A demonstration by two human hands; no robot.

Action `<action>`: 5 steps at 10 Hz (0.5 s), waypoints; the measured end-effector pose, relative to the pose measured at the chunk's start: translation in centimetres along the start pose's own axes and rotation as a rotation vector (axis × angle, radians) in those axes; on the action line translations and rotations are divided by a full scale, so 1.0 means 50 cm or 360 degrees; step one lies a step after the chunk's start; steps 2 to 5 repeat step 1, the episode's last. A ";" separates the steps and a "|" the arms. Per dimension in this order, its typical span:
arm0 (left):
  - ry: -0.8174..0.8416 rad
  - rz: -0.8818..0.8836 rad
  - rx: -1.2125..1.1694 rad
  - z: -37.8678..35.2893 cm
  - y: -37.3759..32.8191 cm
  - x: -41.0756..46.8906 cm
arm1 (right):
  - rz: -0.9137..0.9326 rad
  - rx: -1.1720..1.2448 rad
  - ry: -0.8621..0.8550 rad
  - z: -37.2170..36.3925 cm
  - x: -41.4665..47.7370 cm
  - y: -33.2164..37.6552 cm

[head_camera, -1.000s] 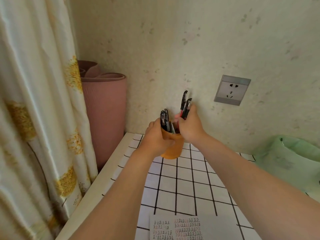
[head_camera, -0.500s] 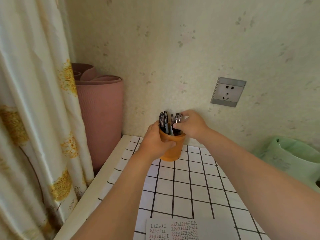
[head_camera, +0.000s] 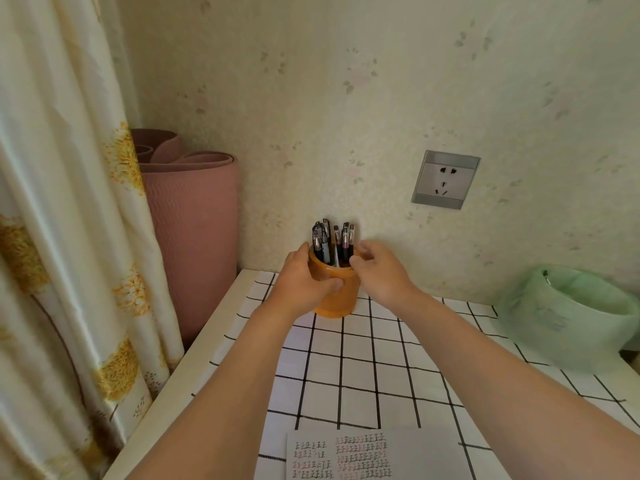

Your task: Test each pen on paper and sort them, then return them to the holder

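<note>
Orange cylindrical pen holder [head_camera: 337, 301] stands at back of white grid-lined tabletop [head_camera: 346, 358], black-capped pens [head_camera: 331, 241] upright inside. Left hand [head_camera: 304, 282] grip clamped round holder. Right hand [head_camera: 381, 271] grip slack at rim, holding nothing. Risk: fingers catch pens on pulling away, holder tips.

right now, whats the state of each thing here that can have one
pen holder, upright on the table
pens, all standing in the pen holder
left hand, grips the pen holder's side
right hand, loosely curled at the pen holder's rim, holds no pen
paper, flat on the table, partly written on
wall socket, nothing plugged in
mat, rolled up, standing on end
</note>
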State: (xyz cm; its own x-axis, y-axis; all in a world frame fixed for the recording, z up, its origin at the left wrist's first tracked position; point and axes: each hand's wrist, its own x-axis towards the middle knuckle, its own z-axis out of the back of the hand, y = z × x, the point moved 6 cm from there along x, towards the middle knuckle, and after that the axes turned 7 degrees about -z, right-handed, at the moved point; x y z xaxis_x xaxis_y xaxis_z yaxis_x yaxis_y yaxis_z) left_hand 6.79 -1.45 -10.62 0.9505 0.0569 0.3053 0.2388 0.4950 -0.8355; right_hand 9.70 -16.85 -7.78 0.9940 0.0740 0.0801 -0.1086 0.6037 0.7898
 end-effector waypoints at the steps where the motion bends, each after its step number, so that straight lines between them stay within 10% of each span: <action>1: 0.0045 0.0097 0.0012 0.014 -0.007 -0.008 | -0.0052 0.0068 -0.0085 0.037 -0.020 0.006; 5: 0.0045 0.0097 0.0012 0.014 -0.007 -0.008 | -0.0052 0.0068 -0.0085 0.037 -0.020 0.006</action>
